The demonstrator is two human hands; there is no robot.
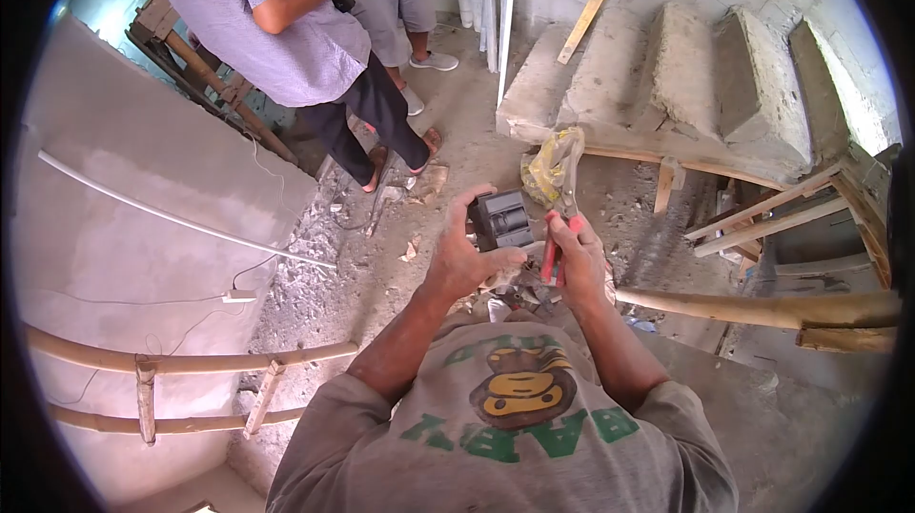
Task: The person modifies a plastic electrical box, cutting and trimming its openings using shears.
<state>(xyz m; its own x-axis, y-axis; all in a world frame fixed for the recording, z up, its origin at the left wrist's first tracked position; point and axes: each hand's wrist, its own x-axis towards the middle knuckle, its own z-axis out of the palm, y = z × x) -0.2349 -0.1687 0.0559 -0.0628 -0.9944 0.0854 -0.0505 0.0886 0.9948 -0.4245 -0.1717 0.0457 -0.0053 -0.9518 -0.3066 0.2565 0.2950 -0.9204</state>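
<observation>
My left hand [463,248] is wrapped round a dark grey, box-shaped part [501,220] with slots on its face, thumb along its lower edge. Just right of it, my right hand [582,260] grips a tool with red handles [552,251]; its metal end points up and away from me. The tool and the box are close but apart. A clear and yellow plastic bag [553,167] shows just beyond the tool, partly behind its metal end.
Two people [262,22] stand at the upper left. Concrete stairs [677,74] with a yellow level [596,3] fill the upper right. A bamboo ladder [191,362] lies left, a wooden pole [724,305] right. Rubble [319,294] litters the floor.
</observation>
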